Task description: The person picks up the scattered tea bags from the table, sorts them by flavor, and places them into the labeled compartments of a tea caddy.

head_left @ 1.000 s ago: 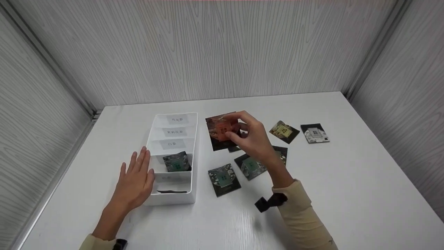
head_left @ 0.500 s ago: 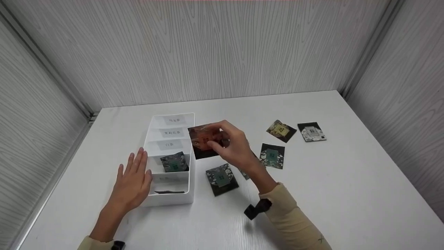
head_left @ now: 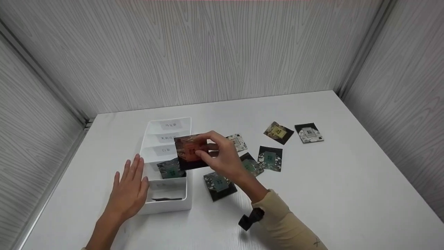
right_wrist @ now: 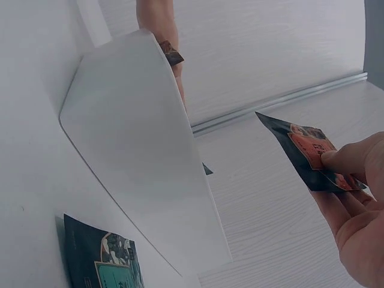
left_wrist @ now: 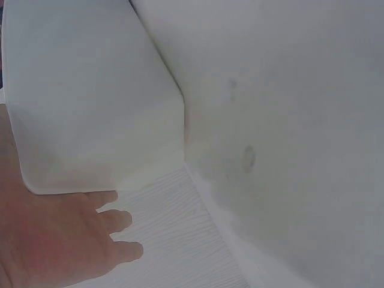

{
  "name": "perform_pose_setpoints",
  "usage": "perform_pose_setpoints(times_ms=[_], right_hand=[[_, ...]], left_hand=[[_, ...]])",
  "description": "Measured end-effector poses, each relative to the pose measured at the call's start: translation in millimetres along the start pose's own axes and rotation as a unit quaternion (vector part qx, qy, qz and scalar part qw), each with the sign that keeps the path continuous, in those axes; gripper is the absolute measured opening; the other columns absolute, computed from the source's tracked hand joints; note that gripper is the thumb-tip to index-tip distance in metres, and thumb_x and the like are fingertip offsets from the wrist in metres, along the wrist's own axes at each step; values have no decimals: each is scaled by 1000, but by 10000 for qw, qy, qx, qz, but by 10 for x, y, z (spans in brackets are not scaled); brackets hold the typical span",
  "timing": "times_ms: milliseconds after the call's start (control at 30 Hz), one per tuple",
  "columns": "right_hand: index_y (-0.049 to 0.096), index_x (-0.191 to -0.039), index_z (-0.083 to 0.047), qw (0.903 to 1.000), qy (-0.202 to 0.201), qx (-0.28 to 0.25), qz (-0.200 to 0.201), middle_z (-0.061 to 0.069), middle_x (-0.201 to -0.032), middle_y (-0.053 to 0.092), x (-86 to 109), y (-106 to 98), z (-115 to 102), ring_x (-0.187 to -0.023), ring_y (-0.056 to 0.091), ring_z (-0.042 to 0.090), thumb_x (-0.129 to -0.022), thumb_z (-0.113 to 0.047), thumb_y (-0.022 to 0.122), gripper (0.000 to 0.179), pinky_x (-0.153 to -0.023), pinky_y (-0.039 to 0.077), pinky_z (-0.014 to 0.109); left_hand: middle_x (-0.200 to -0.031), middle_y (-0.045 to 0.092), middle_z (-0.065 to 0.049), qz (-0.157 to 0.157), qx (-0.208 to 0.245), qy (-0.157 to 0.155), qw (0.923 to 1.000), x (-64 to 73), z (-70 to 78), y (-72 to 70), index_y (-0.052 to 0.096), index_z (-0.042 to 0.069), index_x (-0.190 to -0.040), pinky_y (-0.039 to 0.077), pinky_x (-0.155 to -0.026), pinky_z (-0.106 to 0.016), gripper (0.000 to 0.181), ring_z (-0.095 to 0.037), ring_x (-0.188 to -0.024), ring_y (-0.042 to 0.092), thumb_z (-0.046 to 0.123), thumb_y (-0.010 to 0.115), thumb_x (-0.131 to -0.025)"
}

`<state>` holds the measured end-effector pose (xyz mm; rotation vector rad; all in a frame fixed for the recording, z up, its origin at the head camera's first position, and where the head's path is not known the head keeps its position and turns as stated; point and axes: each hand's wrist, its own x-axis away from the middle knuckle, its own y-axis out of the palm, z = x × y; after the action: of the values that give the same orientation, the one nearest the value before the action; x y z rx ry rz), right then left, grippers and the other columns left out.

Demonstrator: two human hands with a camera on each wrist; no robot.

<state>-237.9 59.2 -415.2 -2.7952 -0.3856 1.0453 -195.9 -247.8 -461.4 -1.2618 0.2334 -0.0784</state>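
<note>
Two packets sit in the white box [head_left: 170,207], left of centre in the head view: a green packet [head_left: 170,170] in the second compartment from the bottom, and a dark packet [head_left: 167,199], seen edge-on, in the lowest. Six loose packets [head_left: 270,158] lie on the table [head_left: 347,180] at centre right; work appears partway. The right hand [head_left: 223,157] pinches a red packet [head_left: 186,152] near the box's right wall. The left hand [head_left: 126,192] lies beside the left wall, fingers straight, gripping nothing. Labels [head_left: 171,125] bear Chinese characters, too small to read surely. Left wrist view: extended fingers, lower left. Right wrist view: red packet, right, thumb on its orange panel; printing illegible.
</note>
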Motion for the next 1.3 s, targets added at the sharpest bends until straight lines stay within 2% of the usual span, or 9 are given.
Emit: perform_pose_setpoints(times_ms=[133, 367, 700, 1067, 1300], right_hand=[[69, -120, -2, 9999, 25, -108, -38, 11, -116, 68, 33, 87, 4, -98, 73, 20, -92, 6, 72, 28, -82, 61, 31], [71, -119, -3, 9998, -34, -70, -209, 9, -114, 71, 64, 227, 3, -98, 72, 26, -93, 2, 73, 27, -77, 61, 30], [74, -123, -11, 9983, -140, 204, -523, 2, -114, 74, 141, 376, 30, -100, 71, 12, -95, -1, 72, 30, -73, 60, 24], [75, -122, -9, 9982, -143, 32, -573, 4, -114, 75, 172, 489, 61, -99, 72, 10, -95, 2, 70, 29, -72, 60, 24], [74, -123, -12, 9964, -41, 329, -774, -1, -115, 74, 212, 544, 98, -98, 71, 5, -95, 0, 71, 30, -73, 59, 21]], left_hand=[[-171, 8, -18, -13, -36, -49, 10000, 12, -5, 17, 13, -1, -163, 4, -118, -70, 66, -44, -156, 5, 30, 35, -109], [-171, 9, -18, 35, -73, -15, 10000, -14, -4, 6, 13, -2, -163, 4, -118, -71, 66, -45, -155, 5, 30, 36, -109], [-171, 11, -18, 101, -49, 20, 9999, -13, 11, 21, 15, -2, -163, 4, -119, -70, 65, -44, -155, 7, 31, 34, -109], [-171, 10, -18, 81, 31, 83, 9999, -19, 17, -12, 14, -1, -163, 4, -119, -69, 64, -43, -156, 5, 30, 32, -109], [-171, 11, -18, 80, 32, 60, 9999, 9, 8, 9, 15, -2, -163, 4, -119, -69, 64, -43, -156, 6, 27, 34, -109]])
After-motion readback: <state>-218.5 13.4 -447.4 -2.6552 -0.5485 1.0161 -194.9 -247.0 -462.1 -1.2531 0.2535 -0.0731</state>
